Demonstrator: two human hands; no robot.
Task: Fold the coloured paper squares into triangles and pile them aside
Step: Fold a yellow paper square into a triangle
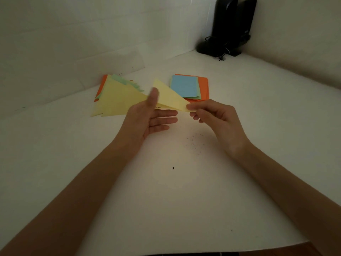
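A folded yellow paper triangle [170, 97] is held above the white table between both hands. My right hand [215, 117] pinches its right corner between thumb and fingertips. My left hand [153, 117] has its thumb on top of the triangle's left part and its straight fingers underneath. To the left lies a pile of folded triangles [114, 100], yellow on top with green and orange edges showing beneath. Behind my right hand sits a stack of unfolded squares [184, 87], blue on top of green and orange sheets.
The white table [175, 200] runs into a corner between two walls. A black device with cables [227, 28] stands in the far right corner. Small dark specks [193, 143] dot the table in front of my hands.
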